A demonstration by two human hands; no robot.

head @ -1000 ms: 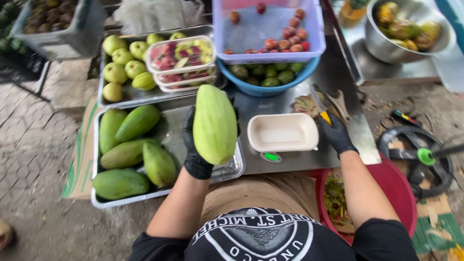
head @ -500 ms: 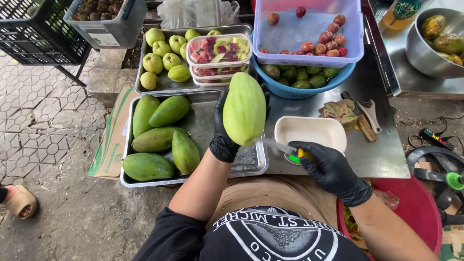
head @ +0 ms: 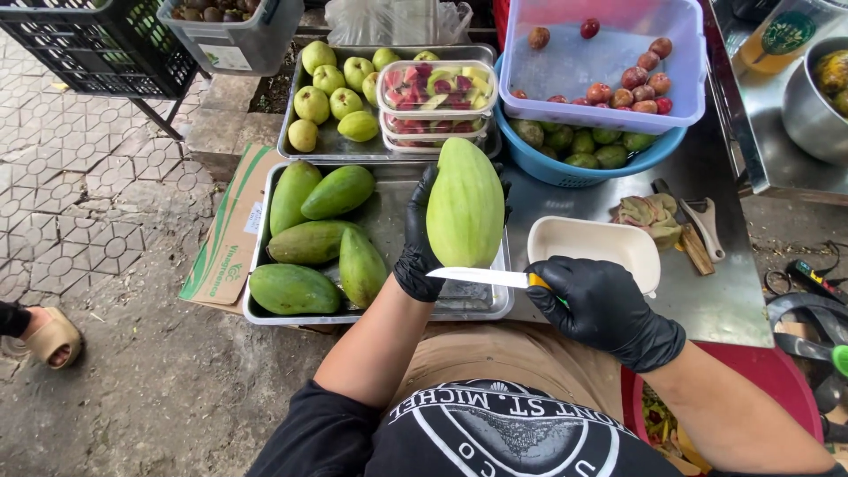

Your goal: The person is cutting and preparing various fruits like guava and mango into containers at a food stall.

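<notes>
Left hand: my gloved left hand (head: 418, 238) is closed around the peeled mango (head: 465, 203), fingers wrapped behind it, so the pale face turns toward me and the blade.

Mango: held upright in the air above the near right corner of the metal tray (head: 371, 311), likely so that anything falling lands on the steel rather than on the ground.

Right hand: my gloved right hand (head: 605, 307) is clenched on the handle of the knife (head: 484, 277), gripping it tight at the near edge of the steel counter (head: 707, 291).

Knife: the blade lies flat and points left, its tip at the bottom end of the mango, touching or just under it; I cannot tell which.

Unpeeled mangoes: five dark green mangoes (head: 320, 240) lie on the left half of the same tray, kept apart from the spot where I work.

White dish (head: 594, 252): sits empty on the counter just right of the tray, close to my knife hand, handy for cut pieces as I judge it.

Far tray: small green fruits (head: 329, 88) and stacked clear boxes of cut fruit (head: 435, 102) stand beyond the mango tray, out of reach of the blade.

Basins: a blue bowl of green fruits (head: 583, 150) carries a clear tub of reddish fruits (head: 609, 62) at the far edge of the counter.
</notes>
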